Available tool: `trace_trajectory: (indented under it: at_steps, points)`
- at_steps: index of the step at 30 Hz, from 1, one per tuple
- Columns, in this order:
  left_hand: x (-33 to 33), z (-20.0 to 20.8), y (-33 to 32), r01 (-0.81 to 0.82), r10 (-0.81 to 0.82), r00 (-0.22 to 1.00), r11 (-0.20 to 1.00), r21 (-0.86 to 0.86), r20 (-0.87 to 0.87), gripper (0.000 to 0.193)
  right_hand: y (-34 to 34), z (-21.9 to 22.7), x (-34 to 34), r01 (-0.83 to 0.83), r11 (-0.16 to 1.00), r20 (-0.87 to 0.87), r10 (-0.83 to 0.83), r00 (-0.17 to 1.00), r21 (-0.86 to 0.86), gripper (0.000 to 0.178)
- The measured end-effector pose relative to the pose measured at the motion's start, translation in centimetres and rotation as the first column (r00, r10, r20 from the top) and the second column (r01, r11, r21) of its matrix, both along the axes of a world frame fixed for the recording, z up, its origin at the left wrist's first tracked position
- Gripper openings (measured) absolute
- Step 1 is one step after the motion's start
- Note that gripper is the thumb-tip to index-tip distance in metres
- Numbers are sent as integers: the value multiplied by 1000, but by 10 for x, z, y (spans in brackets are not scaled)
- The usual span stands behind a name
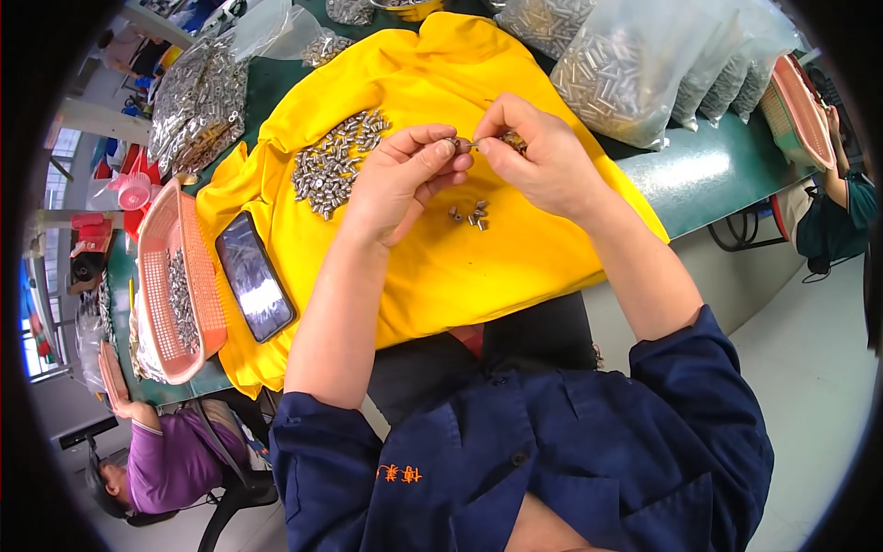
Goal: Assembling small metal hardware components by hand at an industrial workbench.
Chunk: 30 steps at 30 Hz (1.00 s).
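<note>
Above the yellow cloth (432,276), my two hands meet fingertip to fingertip. My left hand (409,175) pinches a small metal cylinder (463,145) between thumb and fingers. Close against it, my right hand (543,156) is closed in a pinch; what its fingertips grip is too small to make out. Brownish, brass-coloured bits (515,142) show in the curl of the right hand. Left of my hands lies a spread pile of short silvery metal cylinders (331,166). Several loose cylinders (476,219) rest on the cloth just below my fingers.
A dark phone (256,281) lies on the cloth's left side, beside a pink plastic basket (213,317) with metal parts inside. Clear bags of metal parts (616,74) stand at the back right, another bag (198,101) at the back left. Other people sit at both sides.
</note>
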State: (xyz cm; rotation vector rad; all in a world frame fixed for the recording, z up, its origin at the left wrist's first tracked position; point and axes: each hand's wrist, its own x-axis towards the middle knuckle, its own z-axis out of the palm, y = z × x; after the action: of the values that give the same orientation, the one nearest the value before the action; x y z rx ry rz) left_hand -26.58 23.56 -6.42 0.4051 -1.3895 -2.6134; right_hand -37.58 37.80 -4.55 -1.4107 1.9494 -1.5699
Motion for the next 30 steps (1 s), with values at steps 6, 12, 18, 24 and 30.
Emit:
trace_trajectory:
  at_steps: [6,12,18,24,30]
  points:
    - [-1,0,6,16,-16,1000,1000,11,-22,15,0,1,1,-36,999,60,36,998,-10,9]
    - [-3,-5,7,26,-24,998,999,36,-51,14,1,1,5,-30,999,-15,30,999,-15,7]
    - [-8,-7,9,-113,98,993,956,-271,-66,14,-2,-6,1,34,997,52,-37,998,64,10]
    - [-15,2,20,72,47,989,677,-732,140,16,0,-13,-27,192,974,350,-140,926,-118,12]
    - [-19,18,29,42,-61,998,467,-883,15,21,0,-9,-22,280,956,115,-269,956,-93,10]
